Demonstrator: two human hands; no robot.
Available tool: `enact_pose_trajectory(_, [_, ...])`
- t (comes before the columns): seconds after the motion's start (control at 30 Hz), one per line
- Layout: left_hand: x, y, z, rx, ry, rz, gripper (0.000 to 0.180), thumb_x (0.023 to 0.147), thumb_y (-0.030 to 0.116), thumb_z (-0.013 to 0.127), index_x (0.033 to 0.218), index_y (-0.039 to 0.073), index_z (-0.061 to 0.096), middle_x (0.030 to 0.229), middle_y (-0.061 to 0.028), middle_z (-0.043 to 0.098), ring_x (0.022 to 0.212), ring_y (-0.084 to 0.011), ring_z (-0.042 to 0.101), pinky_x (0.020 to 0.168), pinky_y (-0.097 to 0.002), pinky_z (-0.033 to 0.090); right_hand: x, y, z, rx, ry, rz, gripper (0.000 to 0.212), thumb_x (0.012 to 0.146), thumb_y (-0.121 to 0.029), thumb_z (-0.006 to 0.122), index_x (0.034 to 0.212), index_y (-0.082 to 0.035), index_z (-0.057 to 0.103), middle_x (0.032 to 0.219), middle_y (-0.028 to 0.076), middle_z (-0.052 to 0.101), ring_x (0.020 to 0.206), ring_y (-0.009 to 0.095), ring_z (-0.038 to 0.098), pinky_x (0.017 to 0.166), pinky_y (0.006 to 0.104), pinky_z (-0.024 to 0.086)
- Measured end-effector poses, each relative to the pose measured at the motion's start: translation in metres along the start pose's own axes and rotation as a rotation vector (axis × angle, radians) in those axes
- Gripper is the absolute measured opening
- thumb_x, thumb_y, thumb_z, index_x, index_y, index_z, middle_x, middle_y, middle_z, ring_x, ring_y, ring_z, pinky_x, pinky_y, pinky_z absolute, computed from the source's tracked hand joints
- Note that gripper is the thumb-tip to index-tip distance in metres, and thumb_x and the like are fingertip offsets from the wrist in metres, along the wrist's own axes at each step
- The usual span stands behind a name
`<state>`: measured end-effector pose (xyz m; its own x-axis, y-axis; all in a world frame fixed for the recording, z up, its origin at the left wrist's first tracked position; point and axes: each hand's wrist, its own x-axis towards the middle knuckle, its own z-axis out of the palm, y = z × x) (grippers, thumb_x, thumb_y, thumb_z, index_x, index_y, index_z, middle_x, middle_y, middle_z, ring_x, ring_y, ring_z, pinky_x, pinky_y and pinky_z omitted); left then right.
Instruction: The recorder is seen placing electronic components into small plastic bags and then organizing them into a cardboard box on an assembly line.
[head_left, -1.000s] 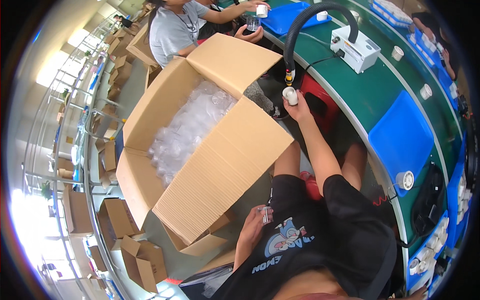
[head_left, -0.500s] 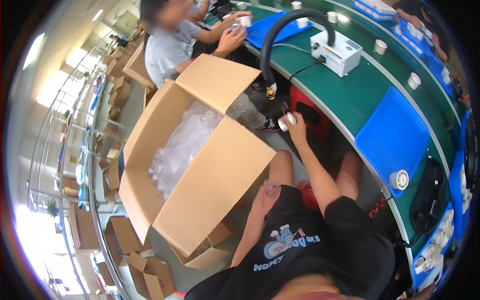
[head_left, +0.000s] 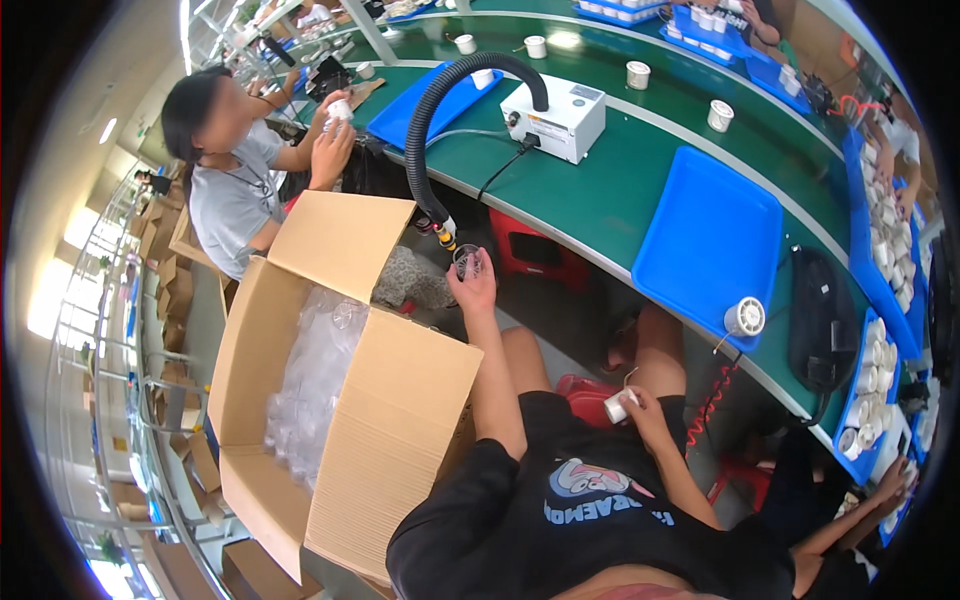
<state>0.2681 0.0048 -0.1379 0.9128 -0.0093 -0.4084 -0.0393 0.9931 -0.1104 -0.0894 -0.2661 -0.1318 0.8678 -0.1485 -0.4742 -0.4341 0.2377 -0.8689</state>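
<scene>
My left hand [head_left: 474, 288] is raised beyond the open carton and closed around a clear plastic cup [head_left: 466, 261]. The cup sits right beneath the yellow-and-black nozzle [head_left: 446, 236] of a bent black hose [head_left: 416, 150]; whether they touch I cannot tell. Close to my lap, my right hand [head_left: 645, 414] grips a small white cylinder-shaped part [head_left: 617, 407] with a thin wire sticking up from it. To the left stands the large cardboard carton [head_left: 400, 420], flaps spread, with many clear plastic pieces [head_left: 315, 385] inside.
On the green bench [head_left: 560, 195] are a white box-shaped machine [head_left: 555, 118] feeding the hose, a blue tray [head_left: 710, 235] with a white slotted part [head_left: 745, 317] at its near corner, and a black bag [head_left: 822, 330]. A co-worker [head_left: 225, 180] sits at left, handling a white part.
My left hand has risen from my lap to the nozzle, with the clear cup in it. My right hand has drawn back from the nozzle toward my lap, keeping the white part. The view has shifted rightward.
</scene>
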Motion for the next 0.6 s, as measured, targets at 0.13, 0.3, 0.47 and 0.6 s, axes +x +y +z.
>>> enact_pose_trajectory(0.13, [0.011,0.007,-0.017,-0.028,-0.031,-0.033,0.064,0.081,0.025,0.063,0.130,-0.008,0.037,0.118,-0.0247,0.051,0.113,-0.0388,0.052,0.099,-0.0490,0.048,-0.016,-0.029,-0.001,0.175,-0.042,0.109,0.037,0.097,-0.030,0.055,0.123,-0.004,0.053,0.094,0.006,0.062,0.075,0.012,0.059,0.057,0.0242,0.048])
enact_pose_trajectory(0.3, [-0.002,0.039,-0.024,-0.095,-0.247,-0.014,0.050,0.081,0.025,0.064,0.118,-0.006,0.049,0.113,-0.0210,0.056,0.109,-0.0373,0.055,0.097,-0.0477,0.050,0.005,-0.041,0.016,0.386,-0.281,0.228,0.035,0.100,-0.035,0.048,0.122,-0.008,0.052,0.098,0.006,0.064,0.074,0.013,0.060,0.052,0.0250,0.047])
enact_pose_trajectory(0.47, [-0.133,0.066,-0.085,-0.130,-0.046,-0.353,0.048,0.093,0.043,0.057,0.115,0.001,0.061,0.116,-0.0146,0.064,0.113,-0.0298,0.057,0.094,-0.0440,0.051,0.112,-0.052,0.106,0.547,-0.414,0.348,0.030,0.095,-0.036,0.060,0.112,-0.012,0.061,0.098,0.002,0.066,0.081,0.012,0.063,0.056,0.0228,0.049])
enact_pose_trajectory(0.6, [-0.289,0.062,-0.148,0.181,0.012,-0.310,0.059,0.096,0.051,0.045,0.131,0.003,0.050,0.123,-0.0102,0.060,0.115,-0.0248,0.057,0.093,-0.0373,0.050,0.258,-0.043,0.201,0.516,-0.338,0.441,0.029,0.084,-0.039,0.074,0.101,-0.018,0.064,0.089,0.000,0.066,0.079,0.013,0.063,0.056,0.0246,0.048])
